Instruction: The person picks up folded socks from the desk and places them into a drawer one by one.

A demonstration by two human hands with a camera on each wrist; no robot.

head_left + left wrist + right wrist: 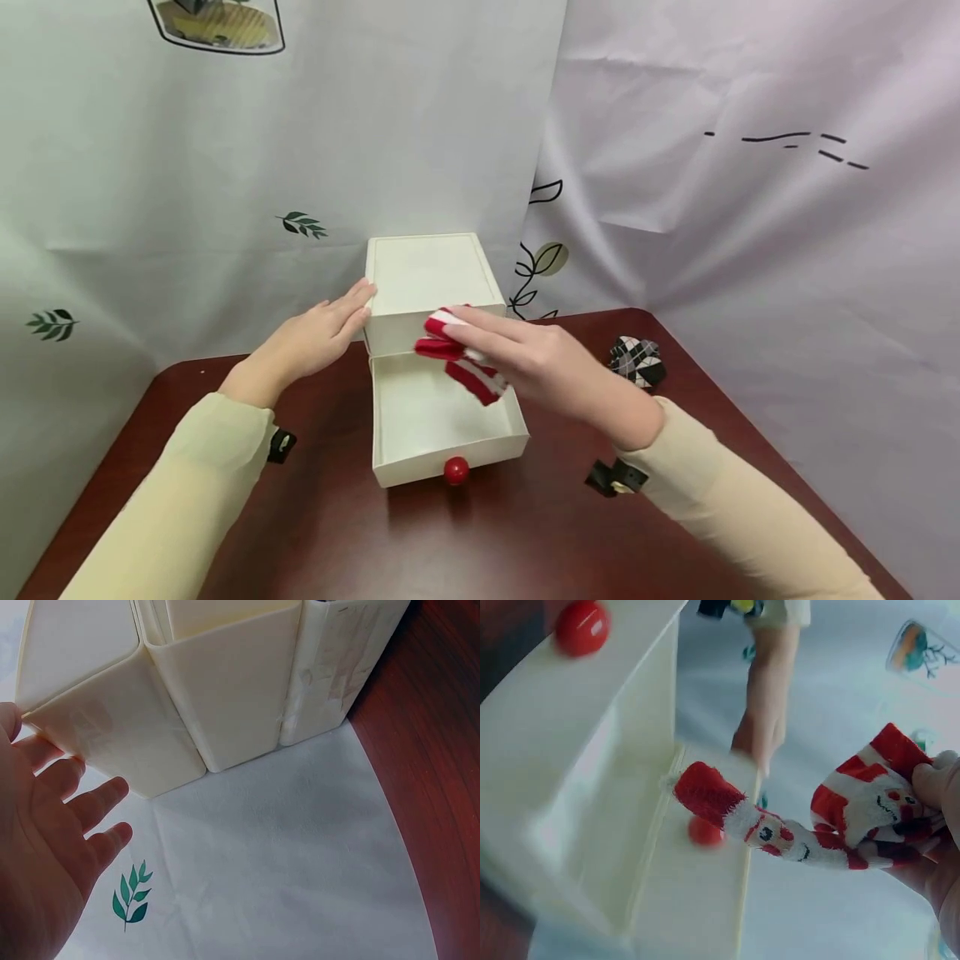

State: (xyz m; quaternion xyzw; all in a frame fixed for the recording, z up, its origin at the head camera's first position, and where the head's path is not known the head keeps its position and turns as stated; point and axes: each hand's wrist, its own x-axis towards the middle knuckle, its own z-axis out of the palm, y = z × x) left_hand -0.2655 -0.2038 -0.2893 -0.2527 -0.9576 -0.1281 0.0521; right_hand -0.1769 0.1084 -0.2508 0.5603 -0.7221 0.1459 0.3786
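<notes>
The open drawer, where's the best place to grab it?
Probably by its round red knob, coming from the front: the knob sticks out from the middle of the drawer's front wall, so fingers could curl round it.

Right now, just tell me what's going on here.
A person's right hand holds a red-and-white striped fabric bundle over the open white rectangular drawer of a white boxy cabinet. The left hand, fingers extended, is at the cabinet's left side. A black-and-white checked fabric bundle lies on the glossy red-brown table to the right.
</notes>
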